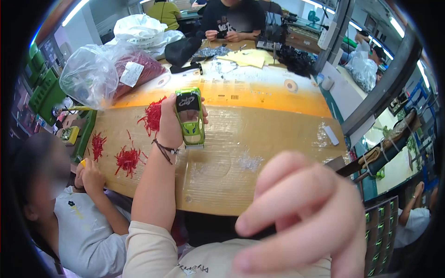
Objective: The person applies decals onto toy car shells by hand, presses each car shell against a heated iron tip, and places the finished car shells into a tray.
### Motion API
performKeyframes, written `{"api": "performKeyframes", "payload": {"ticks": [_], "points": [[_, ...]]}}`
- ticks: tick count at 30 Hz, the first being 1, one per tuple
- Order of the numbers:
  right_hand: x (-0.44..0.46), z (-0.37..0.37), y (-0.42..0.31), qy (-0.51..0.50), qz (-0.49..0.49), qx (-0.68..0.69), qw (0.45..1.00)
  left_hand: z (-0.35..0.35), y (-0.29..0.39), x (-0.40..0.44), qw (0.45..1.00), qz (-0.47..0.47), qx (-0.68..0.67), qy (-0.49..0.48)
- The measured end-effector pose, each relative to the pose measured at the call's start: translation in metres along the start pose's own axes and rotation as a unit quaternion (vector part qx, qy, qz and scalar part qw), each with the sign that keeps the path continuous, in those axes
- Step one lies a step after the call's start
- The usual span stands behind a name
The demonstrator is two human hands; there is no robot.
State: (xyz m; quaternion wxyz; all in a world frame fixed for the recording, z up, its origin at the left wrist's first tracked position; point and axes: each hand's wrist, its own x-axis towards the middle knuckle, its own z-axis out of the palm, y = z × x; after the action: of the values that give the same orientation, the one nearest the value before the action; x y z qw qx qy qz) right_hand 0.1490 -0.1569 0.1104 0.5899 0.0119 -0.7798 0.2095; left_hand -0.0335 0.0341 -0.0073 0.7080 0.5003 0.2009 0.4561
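Note:
A green toy car with a black panel and white lettering lies in my left hand, which grips it from beneath and along its sides over the table. My right hand is raised close to the camera and blurred. Its fingers are bent but apart, and nothing shows between them. Piles of thin red strips lie left of my left forearm. A small heap of clear scraps is on the cardboard between my two hands.
A person sits close on my left, one hand holding something yellow. Bulky plastic bags stand at back left. Across the cardboard-covered table sits another person. A metal post rises at the right.

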Motion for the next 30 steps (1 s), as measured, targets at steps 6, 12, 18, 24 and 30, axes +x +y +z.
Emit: {"api": "performKeyframes", "payload": {"ticks": [6,12,18,24,30], "points": [[-0.061,-0.021,0.084,0.21,0.36,-0.131,0.9,0.003,0.0,-0.001,1.0,-0.01,0.026,0.013],[-0.091,-0.027,0.109,-0.044,0.566,-0.374,0.734,0.007,-0.004,-0.001,0.998,-0.009,0.055,-0.004],[-0.1,-0.02,0.118,-0.148,0.608,-0.422,0.656,0.004,-0.015,0.003,0.997,-0.029,0.074,-0.002],[-0.108,-0.015,0.13,-0.144,0.607,-0.453,0.637,0.004,-0.016,0.001,0.993,-0.04,0.113,0.001],[-0.11,-0.015,0.138,-0.122,0.597,-0.474,0.636,0.002,-0.021,0.003,0.987,-0.027,0.16,0.0]]}}
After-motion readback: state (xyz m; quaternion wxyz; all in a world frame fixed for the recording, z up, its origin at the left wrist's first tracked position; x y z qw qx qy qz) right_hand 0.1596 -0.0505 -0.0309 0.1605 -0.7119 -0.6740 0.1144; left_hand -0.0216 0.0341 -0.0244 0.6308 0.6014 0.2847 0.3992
